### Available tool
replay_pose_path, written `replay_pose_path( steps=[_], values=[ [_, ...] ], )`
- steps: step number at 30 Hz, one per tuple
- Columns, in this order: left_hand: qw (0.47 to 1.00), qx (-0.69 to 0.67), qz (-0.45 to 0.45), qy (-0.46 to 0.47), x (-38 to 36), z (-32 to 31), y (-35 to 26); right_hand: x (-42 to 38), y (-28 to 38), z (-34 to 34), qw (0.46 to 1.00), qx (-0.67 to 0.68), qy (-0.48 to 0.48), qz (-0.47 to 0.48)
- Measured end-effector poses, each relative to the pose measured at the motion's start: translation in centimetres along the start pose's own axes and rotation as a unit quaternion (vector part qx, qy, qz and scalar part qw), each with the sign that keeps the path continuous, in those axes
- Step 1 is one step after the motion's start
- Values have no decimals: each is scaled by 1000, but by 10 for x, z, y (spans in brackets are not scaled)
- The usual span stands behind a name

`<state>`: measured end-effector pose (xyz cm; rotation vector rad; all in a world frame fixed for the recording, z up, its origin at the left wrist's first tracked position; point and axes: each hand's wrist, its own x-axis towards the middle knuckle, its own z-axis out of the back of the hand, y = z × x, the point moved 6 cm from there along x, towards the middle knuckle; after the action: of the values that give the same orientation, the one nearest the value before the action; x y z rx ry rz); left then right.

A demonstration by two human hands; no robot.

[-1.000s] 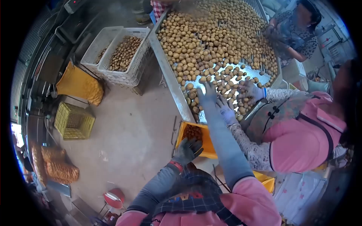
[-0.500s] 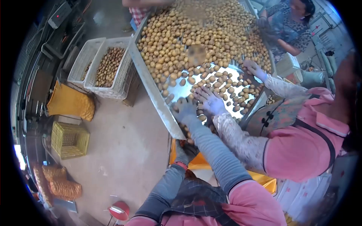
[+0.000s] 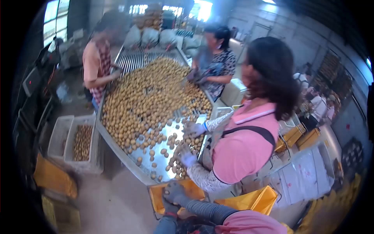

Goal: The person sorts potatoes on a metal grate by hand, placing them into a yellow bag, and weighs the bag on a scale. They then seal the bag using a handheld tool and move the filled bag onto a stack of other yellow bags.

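My right hand (image 3: 175,194), in a grey glove, is over the mouth of an orange bag (image 3: 157,197) at the near end of the metal sorting table (image 3: 134,168). Close beside it, partly beneath, is my left hand (image 3: 170,207), also gloved, with a red band at its wrist. The fingers of both are too overlapped and blurred to read. Many round potatoes (image 3: 136,105) cover the table, sparser at the near end. A co-worker's gloved hands rest among potatoes on the table's right side.
A co-worker in pink (image 3: 245,144) stands close on the right. Two more people stand farther along the table. White crates (image 3: 93,156) are at the left, one holding potatoes. Another orange bag (image 3: 253,199) lies at the lower right.
The view has tilted up, showing more of the room. My right hand has left the potatoes on the table and come to the bag, near my left hand.
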<state>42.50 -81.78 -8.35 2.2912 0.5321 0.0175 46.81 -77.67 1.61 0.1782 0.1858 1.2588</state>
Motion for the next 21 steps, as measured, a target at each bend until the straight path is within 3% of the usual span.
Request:
replay_pose_path(
  steps=[2, 3, 5, 6, 9, 12, 13, 16, 19, 21],
  values=[
    [940, 321, -112, -18, -50, -24, 23, -21, 29, 24, 987, 0, 162, 8],
    [924, 351, -152, -22, -67, -24, 20, -25, 41, 31, 989, 2, 147, 12],
    [928, 304, -217, 5, -95, -30, 4, -36, 84, 34, 989, -12, 118, 84],
    [925, 283, -253, 21, -114, -37, -9, -45, 112, 36, 992, 4, 28, 126],
    [898, 239, -362, 73, -207, -53, -47, -88, 211, 28, 972, 41, -60, 224],
    [854, 202, -463, 124, -343, -56, -71, -169, 329, 45, 945, 69, -16, 320],
    [842, 190, -486, 137, -392, -49, -72, -209, 370, 51, 917, 73, -5, 392],
    [739, 183, -622, 185, -575, -13, -42, -348, 485, 28, 818, 91, 38, 567],
    [622, 132, -748, 191, -713, 75, 19, -509, 561, -18, 715, 102, 92, 686],
    [512, 131, -834, 158, -793, 127, 64, -628, 571, 6, 729, 223, -5, 647]
  ],
)
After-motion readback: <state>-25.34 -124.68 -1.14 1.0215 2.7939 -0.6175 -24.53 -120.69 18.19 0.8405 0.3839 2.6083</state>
